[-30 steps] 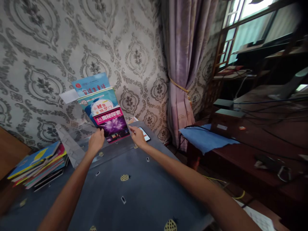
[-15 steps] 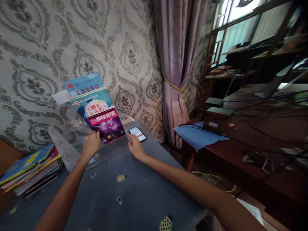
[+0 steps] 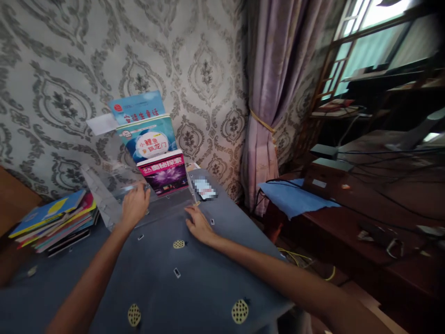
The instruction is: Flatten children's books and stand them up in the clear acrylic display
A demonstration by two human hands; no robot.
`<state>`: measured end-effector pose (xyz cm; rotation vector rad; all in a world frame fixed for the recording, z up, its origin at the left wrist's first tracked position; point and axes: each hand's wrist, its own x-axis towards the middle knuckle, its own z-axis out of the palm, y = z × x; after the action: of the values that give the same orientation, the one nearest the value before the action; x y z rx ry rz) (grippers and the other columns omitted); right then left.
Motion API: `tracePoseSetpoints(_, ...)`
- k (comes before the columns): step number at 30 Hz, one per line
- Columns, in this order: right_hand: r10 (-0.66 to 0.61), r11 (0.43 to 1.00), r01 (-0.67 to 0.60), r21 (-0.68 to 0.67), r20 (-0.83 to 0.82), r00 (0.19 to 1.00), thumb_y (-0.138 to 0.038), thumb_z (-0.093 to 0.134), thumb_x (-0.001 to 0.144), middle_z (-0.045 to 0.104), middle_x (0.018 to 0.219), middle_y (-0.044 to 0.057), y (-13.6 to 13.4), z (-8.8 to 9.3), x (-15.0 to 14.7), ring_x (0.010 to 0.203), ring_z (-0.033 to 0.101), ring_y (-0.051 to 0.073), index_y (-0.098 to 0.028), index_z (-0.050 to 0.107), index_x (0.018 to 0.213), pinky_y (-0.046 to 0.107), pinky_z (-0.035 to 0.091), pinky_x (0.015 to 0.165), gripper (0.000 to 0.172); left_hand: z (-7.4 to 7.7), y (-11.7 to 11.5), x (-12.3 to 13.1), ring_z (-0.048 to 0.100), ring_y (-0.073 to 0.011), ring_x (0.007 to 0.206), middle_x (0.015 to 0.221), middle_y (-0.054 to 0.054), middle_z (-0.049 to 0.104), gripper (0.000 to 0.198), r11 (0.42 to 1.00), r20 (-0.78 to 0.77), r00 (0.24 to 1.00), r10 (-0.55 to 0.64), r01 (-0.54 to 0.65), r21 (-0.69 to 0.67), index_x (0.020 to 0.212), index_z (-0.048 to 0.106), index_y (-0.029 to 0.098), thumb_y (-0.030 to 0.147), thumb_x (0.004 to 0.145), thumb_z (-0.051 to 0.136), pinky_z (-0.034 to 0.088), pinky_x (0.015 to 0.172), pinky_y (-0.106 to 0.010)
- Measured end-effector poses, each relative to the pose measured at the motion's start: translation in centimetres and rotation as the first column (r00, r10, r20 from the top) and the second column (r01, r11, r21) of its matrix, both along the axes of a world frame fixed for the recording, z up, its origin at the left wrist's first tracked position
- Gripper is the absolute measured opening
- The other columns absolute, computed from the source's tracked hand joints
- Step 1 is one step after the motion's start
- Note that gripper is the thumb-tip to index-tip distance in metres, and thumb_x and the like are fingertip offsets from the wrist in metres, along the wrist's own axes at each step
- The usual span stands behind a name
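A clear plastic stepped rack [image 3: 104,199] stands against the wall on the cloth-covered table. Three books rise in steps in it: a purple-and-black book [image 3: 166,175] in front, a teal book with a white cloud shape [image 3: 153,143] behind, a light-blue book [image 3: 137,105] at the back. My left hand [image 3: 136,204] is at the front book's lower left, inside the rack, its fingers curled; what they hold, if anything, is hidden. In front of the rack's right end, my right hand [image 3: 200,227] has its fingers apart and holds nothing.
A pile of thin books [image 3: 57,220] lies left of the rack. A phone [image 3: 205,188] rests to its right. A dark red desk [image 3: 347,232] with cables, small boxes and a blue cloth [image 3: 295,197] stands to the right, past a tied curtain [image 3: 267,93].
My right hand has come off the rack's right side and moved toward me. The left hand stays near the front book's left edge. The view has shifted, moving the scene rightward.
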<state>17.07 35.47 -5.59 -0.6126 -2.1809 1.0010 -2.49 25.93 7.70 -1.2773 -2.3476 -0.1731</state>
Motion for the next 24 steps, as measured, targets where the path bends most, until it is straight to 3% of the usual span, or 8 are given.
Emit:
tracePoseSetpoints(5,0.021,1.000,-0.022,-0.005,-0.012,1.000,-0.009,0.053,0.082,0.059,0.132,0.012,-0.5,0.0,-1.0,0.119,0.058,0.022,-0.020,0.060,0.133,0.042,0.045,0.107,0.053,-1.4,-1.8,-1.3,0.065,-0.0298,0.106,0.108,-0.016,0.071,0.035,0.992,-0.019,0.993,-0.114,0.115,0.045,0.117,0.058,0.012,0.035,0.100,0.038,0.045,0.095,-0.041)
tracePoseSetpoints(9,0.018,1.000,-0.019,-0.011,-0.036,0.999,-0.012,0.053,0.082,0.060,0.130,0.014,-0.4,0.0,-1.7,0.111,0.062,0.024,-0.017,0.062,0.131,0.044,0.050,0.099,0.050,-1.3,-2.4,-1.3,0.061,-0.0298,0.111,0.115,-0.017,0.069,0.033,0.989,0.050,0.989,-0.138,0.135,0.068,0.118,0.057,0.012,0.033,0.100,0.039,0.042,0.100,-0.042)
tracePoseSetpoints(15,-0.005,1.000,0.004,-0.011,-0.124,0.992,-0.015,0.054,0.079,0.066,0.120,0.011,0.2,-2.0,-1.0,0.106,0.065,0.025,-0.021,0.067,0.122,0.045,0.054,0.094,0.045,-1.1,-3.3,-0.9,0.058,-0.0275,0.117,0.121,-0.014,0.067,0.027,0.982,0.137,0.974,-0.180,0.168,0.092,0.119,0.058,0.016,0.029,0.098,0.046,0.041,0.104,-0.040)
tracePoseSetpoints(17,-0.032,0.999,0.029,-0.020,-0.161,0.986,-0.017,0.054,0.080,0.066,0.119,0.011,0.8,-1.9,-0.9,0.105,0.066,0.026,-0.022,0.066,0.121,0.045,0.055,0.090,0.044,-0.9,-3.4,-0.9,0.058,-0.0269,0.119,0.123,-0.014,0.066,0.027,0.978,0.161,0.968,-0.193,0.177,0.111,0.119,0.058,0.016,0.027,0.097,0.047,0.040,0.105,-0.039)
tracePoseSetpoints(20,-0.131,0.991,0.130,-0.021,-0.283,0.950,-0.025,0.051,0.085,0.064,0.123,0.014,2.7,0.5,-1.2,0.111,0.063,0.027,-0.020,0.063,0.125,0.045,0.055,0.090,0.041,-0.3,-3.0,-1.1,0.058,-0.0263,0.119,0.124,-0.014,0.066,0.029,0.970,0.202,0.956,-0.212,0.180,0.165,0.121,0.057,0.015,0.028,0.099,0.043,0.042,0.104,-0.038)
tracePoseSetpoints(24,-0.231,0.961,0.273,0.035,-0.437,0.869,-0.035,0.045,0.093,0.063,0.124,0.015,6.0,5.9,-2.2,0.111,0.061,0.026,-0.019,0.059,0.129,0.043,0.052,0.091,0.042,0.8,-1.2,-1.2,0.061,-0.0243,0.117,0.126,-0.012,0.066,0.033,0.951,0.263,0.931,-0.254,0.191,0.244,0.126,0.056,0.018,0.031,0.103,0.036,0.046,0.097,-0.035)
